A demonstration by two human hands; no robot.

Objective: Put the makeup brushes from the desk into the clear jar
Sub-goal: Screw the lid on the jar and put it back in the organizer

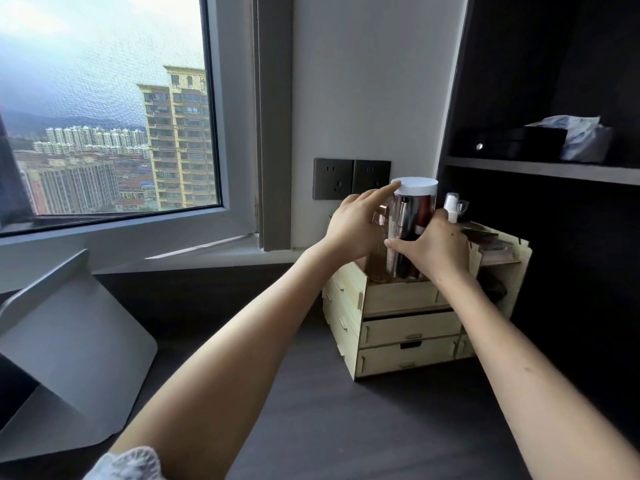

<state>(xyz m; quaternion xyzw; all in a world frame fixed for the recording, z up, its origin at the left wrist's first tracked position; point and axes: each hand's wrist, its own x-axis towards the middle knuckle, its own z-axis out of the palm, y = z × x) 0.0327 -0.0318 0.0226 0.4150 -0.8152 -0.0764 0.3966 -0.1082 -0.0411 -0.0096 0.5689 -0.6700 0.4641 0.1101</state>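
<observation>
The clear jar with a white lid stands in the top compartment of a pale wooden organiser on the dark desk. Brush handles and dark tubes show through its wall. My left hand holds the jar's left side, with the index finger touching the lid's edge. My right hand wraps the jar's lower right, thumb across the front. No loose makeup brushes show on the desk.
Wall sockets sit behind the jar. A white spray bottle stands to its right in the organiser. A dark shelf with a black box and tissues is upper right. A grey stand occupies the desk's left; a window is beyond.
</observation>
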